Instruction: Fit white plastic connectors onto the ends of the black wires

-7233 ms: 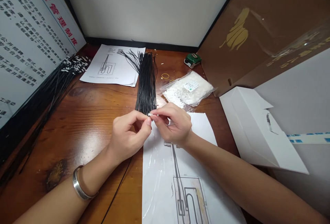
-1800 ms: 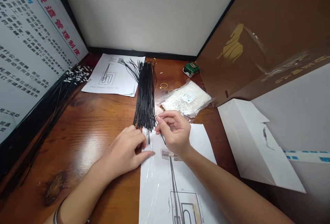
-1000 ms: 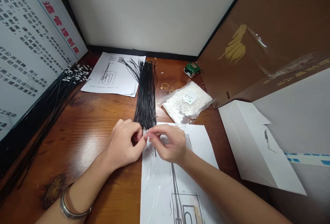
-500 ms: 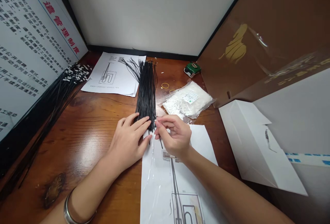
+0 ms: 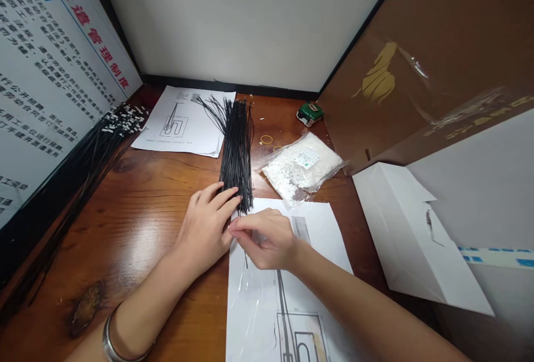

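- Far to the left of the fingers, a printed notice board [image 5: 50, 73] leans along the table edge. A heap of black wires with white ends [image 5: 98, 139] lies at its foot.
- The wooden table [image 5: 146, 195] carries everything. A sheet with a line drawing [image 5: 183, 123] lies beyond the fingers, up and to their left.
- A metal bracelet [image 5: 109, 340] sits on the wrist behind the left hand.
- The left hand [image 5: 206, 228] lies flat, its fingers [image 5: 225, 198] stretched out and slightly apart, gripping nothing. Their tips rest on the near end of the bundle of black wires [image 5: 236, 150], which runs straight away from them toward the wall.
- The right hand [image 5: 267, 239] sits just beside the left. Its thumb and forefinger are pressed together, clamped on a single black wire [image 5: 246, 259] whose loose end pokes out just below them.
- Under the right-hand fingers lies a second drawing sheet under clear film [image 5: 321, 239].
- Beyond those fingers and to their right lie a yellow rubber band [image 5: 266, 140] and a clear bag of small white parts [image 5: 302, 164]. A small green object [image 5: 309, 113] sits farther back.
- Well to the right of both hands a white paper bag [image 5: 413, 234] lies on its side, against a brown cardboard panel [image 5: 417, 45].
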Available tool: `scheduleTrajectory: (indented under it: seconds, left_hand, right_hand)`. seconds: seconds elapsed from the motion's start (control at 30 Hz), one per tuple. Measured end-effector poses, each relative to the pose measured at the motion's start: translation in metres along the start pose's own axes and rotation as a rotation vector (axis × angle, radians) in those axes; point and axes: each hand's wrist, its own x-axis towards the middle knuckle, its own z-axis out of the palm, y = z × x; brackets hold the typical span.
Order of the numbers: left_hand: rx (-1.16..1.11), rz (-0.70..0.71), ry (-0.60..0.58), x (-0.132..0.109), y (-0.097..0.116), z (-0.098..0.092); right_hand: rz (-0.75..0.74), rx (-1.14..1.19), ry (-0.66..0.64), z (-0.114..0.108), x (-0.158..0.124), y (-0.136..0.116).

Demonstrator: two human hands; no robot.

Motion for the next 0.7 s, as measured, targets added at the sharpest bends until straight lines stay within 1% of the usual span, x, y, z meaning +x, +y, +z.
scheduleTrajectory:
  seconds: [0.13, 0.27, 0.4, 0.53, 0.7]
  left_hand:
    - [-0.051, -0.036, 0.058, -0.0004, -0.0003, -0.0018]
    - [-0.057, -0.022, 0.066, -0.0006, 0.0005, -0.0029]
    - [-0.03, 0.01, 0.015, 0.0, 0.0015, -0.0018]
    - [-0.009, -0.017, -0.033, 0.0005, 0.0021, -0.0001]
    - [-0.001, -0.018, -0.033, 0.0007, 0.0022, 0.0003]
  right_hand:
    - [0.082, -0.014, 0.034, -0.0014, 0.0007, 0.0044]
    - [0.14, 0.036, 0.057, -0.0027, 0.0027, 0.0079]
    - [0.111, 0.026, 0.045, -0.0032, 0.0047, 0.0074]
    - [0.061, -0.012, 0.05, -0.0022, 0.0046, 0.0052]
    - [-0.011, -0.036, 0.013, 0.0004, 0.002, 0.0024]
